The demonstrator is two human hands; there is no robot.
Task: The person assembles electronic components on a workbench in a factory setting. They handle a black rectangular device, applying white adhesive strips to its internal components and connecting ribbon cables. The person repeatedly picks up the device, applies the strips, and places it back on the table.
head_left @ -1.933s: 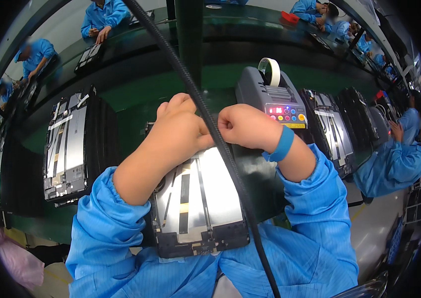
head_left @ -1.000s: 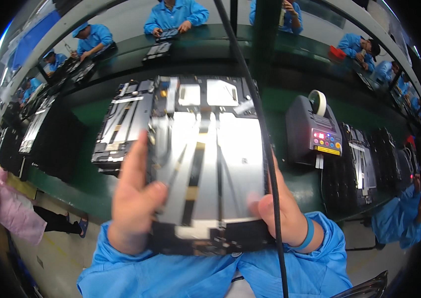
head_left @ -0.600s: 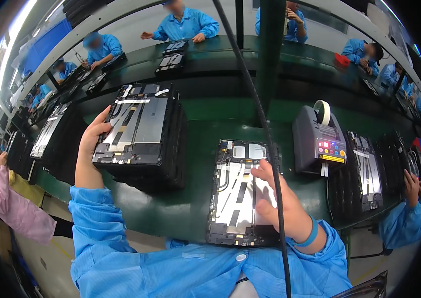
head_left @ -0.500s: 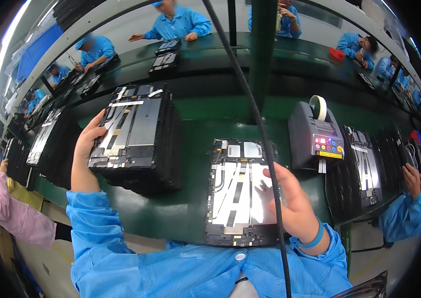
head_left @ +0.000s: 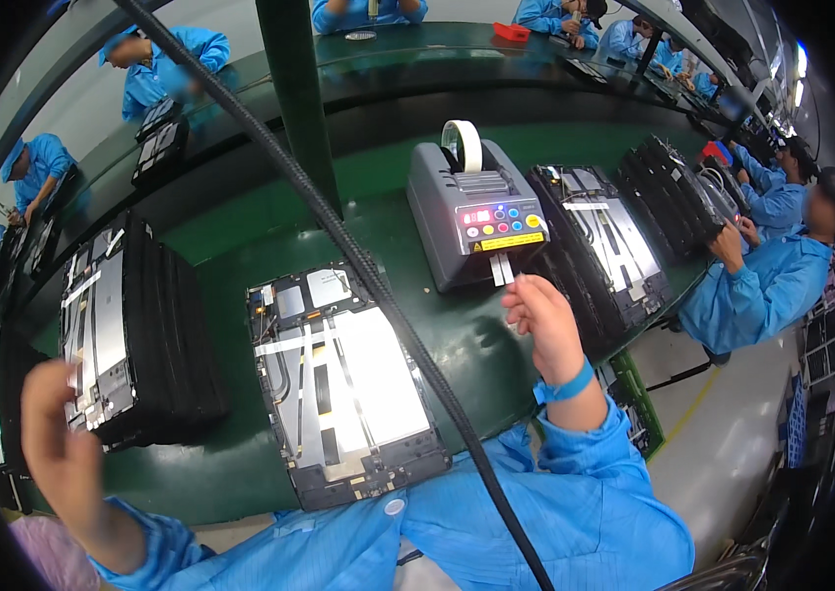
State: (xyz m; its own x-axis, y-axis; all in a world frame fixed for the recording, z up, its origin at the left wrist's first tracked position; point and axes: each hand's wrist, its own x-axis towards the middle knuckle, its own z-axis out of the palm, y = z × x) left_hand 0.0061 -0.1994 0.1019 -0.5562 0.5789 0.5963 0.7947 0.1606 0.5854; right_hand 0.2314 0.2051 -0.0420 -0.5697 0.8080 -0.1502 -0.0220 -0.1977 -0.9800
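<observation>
In front of me an opened tablet (head_left: 378, 369) lies on the green bench, its silvery inner plate, dark cables and black lower boards showing. A short white strip crosses its upper left part. Beyond its right side, my right hand (head_left: 547, 325) is raised with curled fingers at the end of white tape strips (head_left: 502, 268) hanging from a grey tape dispenser (head_left: 476, 202). Whether the fingers grip the tape is unclear. At the far left my left hand (head_left: 63, 453) is blurred, fingers and thumb apart, by the near corner of a stack of opened tablets (head_left: 107, 325).
Another tablet stack (head_left: 604, 236) stands right of the dispenser, with black units (head_left: 668, 197) beyond it. A thick black cable (head_left: 338, 236) runs diagonally across the view. A co-worker in blue (head_left: 772, 286) works at the right; others sit along the far green bench (head_left: 388, 69).
The view has swung right. My right hand has left the middle tablet and risen to the dispenser's tape; my left hand has come off the stack's side toward me. A white strip shows on the tablet.
</observation>
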